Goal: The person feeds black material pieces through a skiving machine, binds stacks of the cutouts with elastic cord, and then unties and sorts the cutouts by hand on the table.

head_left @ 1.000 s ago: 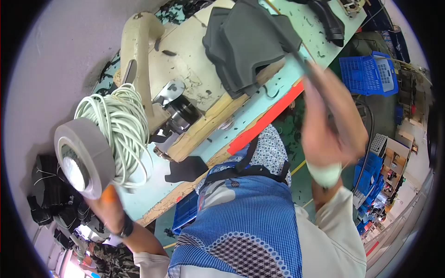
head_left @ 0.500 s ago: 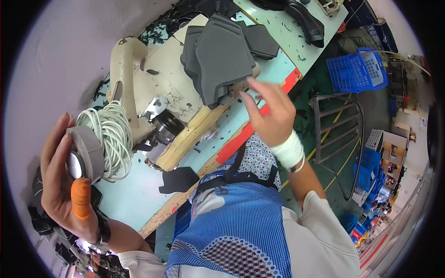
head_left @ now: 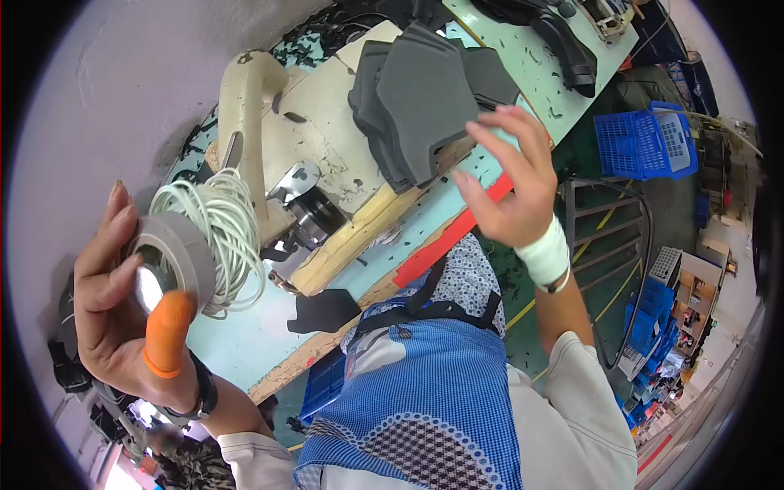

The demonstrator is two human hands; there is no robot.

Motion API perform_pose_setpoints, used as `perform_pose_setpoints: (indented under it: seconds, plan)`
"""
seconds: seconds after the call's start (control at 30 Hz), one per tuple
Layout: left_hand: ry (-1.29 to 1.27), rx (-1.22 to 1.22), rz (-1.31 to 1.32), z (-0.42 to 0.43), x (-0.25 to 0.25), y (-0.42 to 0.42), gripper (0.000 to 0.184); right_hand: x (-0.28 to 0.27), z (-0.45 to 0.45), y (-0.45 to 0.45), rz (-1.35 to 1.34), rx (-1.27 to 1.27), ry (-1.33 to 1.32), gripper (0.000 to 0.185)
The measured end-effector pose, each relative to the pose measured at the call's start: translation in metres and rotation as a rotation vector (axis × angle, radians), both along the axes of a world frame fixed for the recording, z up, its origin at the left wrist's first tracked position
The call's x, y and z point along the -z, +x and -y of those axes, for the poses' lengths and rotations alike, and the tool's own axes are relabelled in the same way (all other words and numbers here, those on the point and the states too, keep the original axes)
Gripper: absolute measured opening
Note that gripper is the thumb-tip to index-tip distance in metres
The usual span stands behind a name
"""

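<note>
My left hand (head_left: 135,327), with an orange finger cot (head_left: 170,335) on its thumb, is curled around a grey ring-shaped roll (head_left: 194,257) with something shiny in its hollow. A bundle of pale cord (head_left: 224,237) sits right behind the roll, beside the cream machine arm (head_left: 241,122). My right hand (head_left: 518,184) hovers with spread fingers at the near right corner of a stack of dark grey cut pieces (head_left: 425,90). Nothing shows in that hand, and the wrist has a white wrap. The stack lies on the machine's cream bed.
One loose dark piece (head_left: 324,310) lies near the front edge of the light blue table (head_left: 237,343). A wooden strip (head_left: 351,237) edges the machine bed. Blue baskets (head_left: 641,143) and a metal rack (head_left: 604,220) stand on the floor at right. Dark scraps are scattered about.
The view has shifted, so the table and machine appear farther right. My right hand's fingers have spread wider beside the stack. My left thumb has moved across the roll's near rim.
</note>
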State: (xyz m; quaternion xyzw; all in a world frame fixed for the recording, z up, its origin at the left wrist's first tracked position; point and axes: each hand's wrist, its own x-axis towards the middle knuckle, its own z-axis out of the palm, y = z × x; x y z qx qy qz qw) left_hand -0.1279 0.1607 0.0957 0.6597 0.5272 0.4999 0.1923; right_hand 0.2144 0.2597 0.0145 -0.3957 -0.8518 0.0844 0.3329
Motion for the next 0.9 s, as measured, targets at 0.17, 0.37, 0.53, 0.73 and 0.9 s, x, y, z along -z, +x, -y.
perform_pose_setpoints:
  seconds: [0.17,0.37,0.53,0.73,0.9]
  plan:
    - [-0.083,0.100,-0.083,-0.005,-0.014,0.001,0.035,0.006,0.037,-0.017,-0.040,-0.065,-0.055,0.039]
    - [-0.018,0.150,0.267,0.005,0.017,-0.029,0.080,0.008,0.071,-0.016,-0.068,-0.073,-0.114,0.037]
    - [-1.061,-0.259,-0.164,0.146,0.191,-0.007,0.059,0.014,0.100,-0.023,-0.173,-0.110,-0.291,0.030]
    - [-1.076,-0.406,-0.097,0.232,0.238,0.036,0.033,0.035,0.123,-0.050,-0.263,-0.305,-0.482,0.027]
    - [-1.466,0.100,0.268,0.179,0.159,0.033,0.019,0.039,0.131,-0.067,-0.214,-0.349,-0.785,0.028]
